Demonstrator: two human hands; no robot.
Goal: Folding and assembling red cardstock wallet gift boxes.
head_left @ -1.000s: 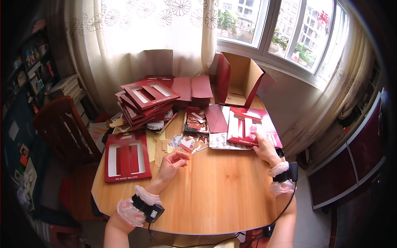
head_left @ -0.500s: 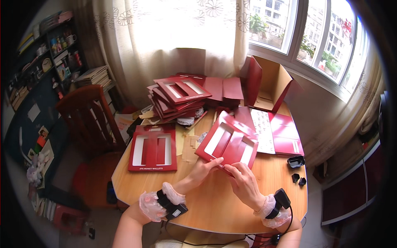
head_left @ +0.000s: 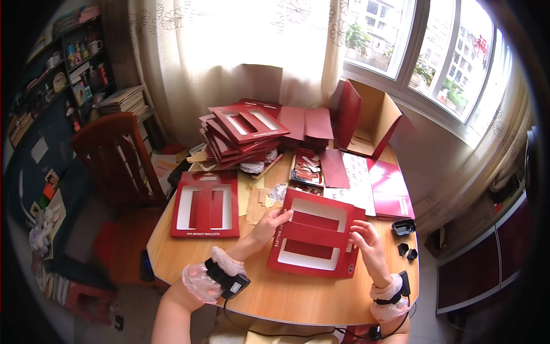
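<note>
The round wooden tabletop [head_left: 298, 298] carries everything here, and the red windowed card sleeve [head_left: 315, 241] now lying flat near its front edge is the landmark. Half a second ago that sleeve was tilted up between the hands; a second ago the right hand was reaching far over to the loose red sheets, so the piece has been fetched and laid down in front of the person.

Behind the sleeve stands an open cardboard box [head_left: 366, 117] with a red flap, and to the left of the box a stack of red windowed sleeves [head_left: 240, 135]. Left of the landmark sleeve lies a second flat windowed sleeve [head_left: 206, 203]. Right of it are small black clips [head_left: 404, 229].

The left hand [head_left: 269, 223] pinches the sleeve's left edge, thumb on top. The right hand [head_left: 366, 243] rests fingers spread on its right border, pressing rather than gripping. Both wrists wear frilled cuffs and black bands.
</note>
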